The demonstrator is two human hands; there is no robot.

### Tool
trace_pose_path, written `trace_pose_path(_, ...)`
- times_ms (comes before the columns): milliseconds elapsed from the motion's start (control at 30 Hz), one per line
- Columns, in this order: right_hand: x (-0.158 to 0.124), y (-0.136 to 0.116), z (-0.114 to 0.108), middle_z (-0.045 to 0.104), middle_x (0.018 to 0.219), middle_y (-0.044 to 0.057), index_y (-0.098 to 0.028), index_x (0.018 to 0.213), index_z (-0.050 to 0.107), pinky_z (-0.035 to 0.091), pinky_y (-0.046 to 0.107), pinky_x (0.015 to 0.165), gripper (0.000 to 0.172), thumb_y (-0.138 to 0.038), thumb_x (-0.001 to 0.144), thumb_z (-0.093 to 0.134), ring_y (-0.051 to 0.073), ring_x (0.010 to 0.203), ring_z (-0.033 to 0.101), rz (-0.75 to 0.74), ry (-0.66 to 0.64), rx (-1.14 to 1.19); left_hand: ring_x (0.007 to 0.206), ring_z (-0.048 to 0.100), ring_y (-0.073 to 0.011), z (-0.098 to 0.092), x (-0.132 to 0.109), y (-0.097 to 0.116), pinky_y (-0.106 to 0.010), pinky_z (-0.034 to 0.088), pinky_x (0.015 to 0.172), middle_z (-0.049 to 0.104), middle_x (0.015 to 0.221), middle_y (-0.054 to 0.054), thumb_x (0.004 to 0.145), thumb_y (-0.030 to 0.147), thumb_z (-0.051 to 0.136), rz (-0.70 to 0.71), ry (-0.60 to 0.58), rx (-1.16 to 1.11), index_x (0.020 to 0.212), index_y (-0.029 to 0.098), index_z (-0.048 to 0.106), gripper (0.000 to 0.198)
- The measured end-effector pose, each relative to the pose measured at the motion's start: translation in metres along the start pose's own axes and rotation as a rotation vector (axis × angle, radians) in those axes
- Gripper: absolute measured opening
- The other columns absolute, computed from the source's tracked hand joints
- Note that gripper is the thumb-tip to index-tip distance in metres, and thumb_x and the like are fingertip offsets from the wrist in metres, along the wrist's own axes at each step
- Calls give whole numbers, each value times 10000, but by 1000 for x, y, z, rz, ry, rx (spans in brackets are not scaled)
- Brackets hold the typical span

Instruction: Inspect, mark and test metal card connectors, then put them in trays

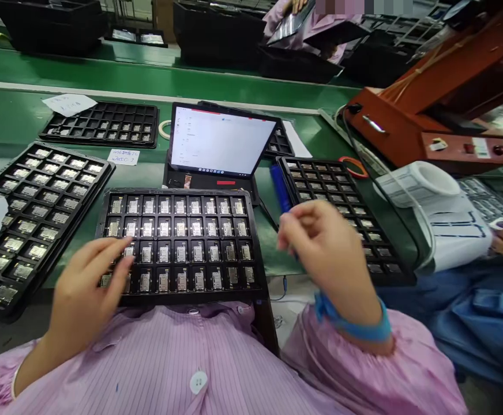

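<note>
Green bench [4, 124], laptop [221, 141] far of black tray [182, 298]. Holding left hand [82, 288] loosely spread over tray's left end; gripping blurred blue tool [281, 187] in right hand [331, 248].

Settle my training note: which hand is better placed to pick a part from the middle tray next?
Probably the left hand: its fingertips are over the middle tray; the right hand is beyond its edge, seemingly holding a blue tool.

A small paper slip [123, 157] bears two handwritten lines, the lower perhaps starting "W20"; the rest is unclear. Writing on the larger paper [70, 104] and the laptop screen [221, 141] is too small to read.
</note>
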State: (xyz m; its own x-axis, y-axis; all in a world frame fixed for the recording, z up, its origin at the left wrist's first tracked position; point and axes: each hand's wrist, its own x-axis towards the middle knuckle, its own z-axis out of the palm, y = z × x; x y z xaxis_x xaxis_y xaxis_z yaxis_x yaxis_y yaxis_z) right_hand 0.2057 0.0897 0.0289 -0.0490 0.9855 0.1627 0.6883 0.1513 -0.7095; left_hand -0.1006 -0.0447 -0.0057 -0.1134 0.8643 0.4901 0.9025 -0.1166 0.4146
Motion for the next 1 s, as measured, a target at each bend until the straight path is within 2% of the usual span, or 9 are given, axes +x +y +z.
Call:
trace_pose_path(133, -54, -39, 14, 621, 623, -5, -252, 834, 584, 404, 266, 487, 96, -337, 875, 600, 155, 520, 565, -212, -568, 244, 1123, 617, -225, 12, 5, 25, -344, 539, 917, 635, 1232, -138, 931, 234, 586, 349, -100, -85, 1349, 163, 494, 433)
trace_pose_path(233, -65, -45, 24, 669, 725, 11, -225, 898, 595, 465, 258, 550, 84, -275, 932, 536, 154, 607, 615, -260, -725, 278, 853, 678, -181, 16, 6, 34, -308, 572, 720, 711, 984, -96, 968, 214, 518, 498, -133, -132, 1222, 129, 557, 270)
trace_pose_path(367, -63, -38, 31, 702, 865, 39, -193, 1057, 641, 502, 292, 677, 180, -175, 959, 490, 171, 758, 637, -546, -577, 83, 659, 641, -160, 14, 3, 37, -287, 528, 571, 685, 773, -47, 999, 252, 455, 498, -134, -110, 1114, 113, 584, 221)
trace_pose_path(500, -66, -37, 44, 682, 925, 104, -140, 1062, 681, 458, 419, 806, 196, -171, 959, 516, 255, 895, 584, -859, -227, -186, 588, 618, -161, 13, -3, 39, -285, 482, 502, 667, 708, -32, 1008, 287, 426, 429, -121, -80, 1029, 124, 594, 235)
trace_pose_path(600, -71, -42, 54, 637, 797, 86, -121, 1085, 688, 413, 403, 735, 199, -165, 948, 551, 237, 774, 535, -959, -23, -306, 571, 621, -153, 12, -8, 42, -280, 485, 503, 683, 717, -29, 1007, 283, 430, 378, -94, -133, 1062, 121, 579, 227)
trace_pose_path(733, -74, -48, 62, 615, 702, 36, -92, 1091, 641, 394, 338, 623, 191, -94, 938, 526, 177, 649, 516, -982, -78, -168, 588, 619, -142, 10, -11, 47, -272, 514, 536, 693, 739, -30, 988, 317, 489, 442, -14, -309, 1151, 111, 544, 268)
trace_pose_path(800, -76, -49, 60, 650, 785, 44, -132, 1033, 633, 446, 306, 649, 144, -102, 918, 552, 162, 698, 569, -847, -115, 30, 719, 666, -160, 9, -11, 47, -290, 562, 643, 719, 849, -68, 970, 366, 525, 410, 37, -340, 1168, 116, 543, 319)
trace_pose_path(900, -82, -50, 56, 657, 785, 10, -208, 979, 635, 491, 243, 615, 101, -164, 904, 583, 131, 677, 614, -674, -289, 338, 936, 682, -196, 10, -9, 44, -336, 574, 801, 718, 1027, -121, 978, 314, 508, 345, 12, -265, 1147, 123, 578, 264)
trace_pose_path(1000, -91, -51, 53, 656, 702, -12, -244, 948, 653, 512, 225, 576, 90, -205, 908, 582, 131, 612, 637, -545, -412, 530, 741, 674, -147, 11, -12, 38, -280, 549, 647, 721, 845, -66, 986, 172, 415, 416, -17, -237, 1081, 124, 607, 220)
